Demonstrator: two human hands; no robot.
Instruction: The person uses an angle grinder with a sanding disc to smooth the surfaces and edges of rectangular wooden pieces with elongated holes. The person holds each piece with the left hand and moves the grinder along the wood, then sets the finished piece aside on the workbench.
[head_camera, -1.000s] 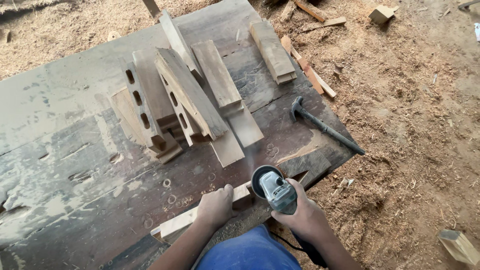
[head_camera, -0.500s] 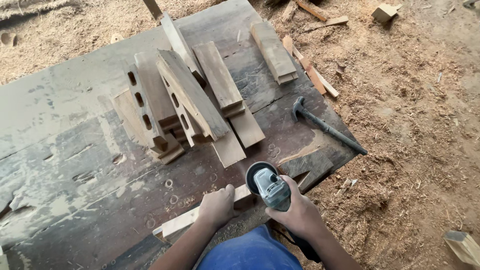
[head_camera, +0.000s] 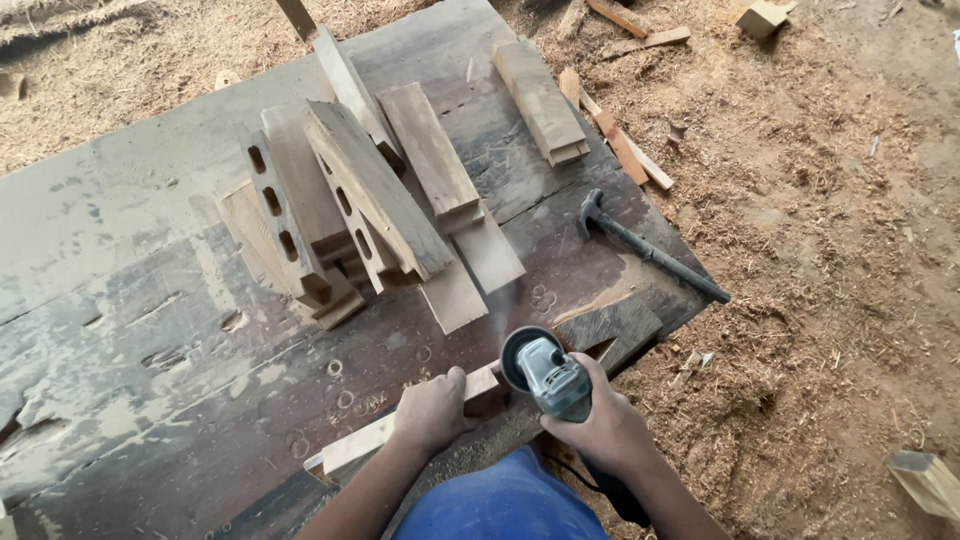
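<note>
Left hand (head_camera: 432, 408) pins the stiff, light strip (head_camera: 400, 430) flat on the bench (head_camera: 120, 300); right hand (head_camera: 600, 425) grips the heavy grinder (head_camera: 548, 375) mid-body.

A pale wooden strip (head_camera: 400, 432) lies flat along the near edge of the counter (head_camera: 120, 260), running lengthwise toward its near right corner. A grey angle grinder (head_camera: 545, 375) with a round black guard sits at the strip's right end.
</note>
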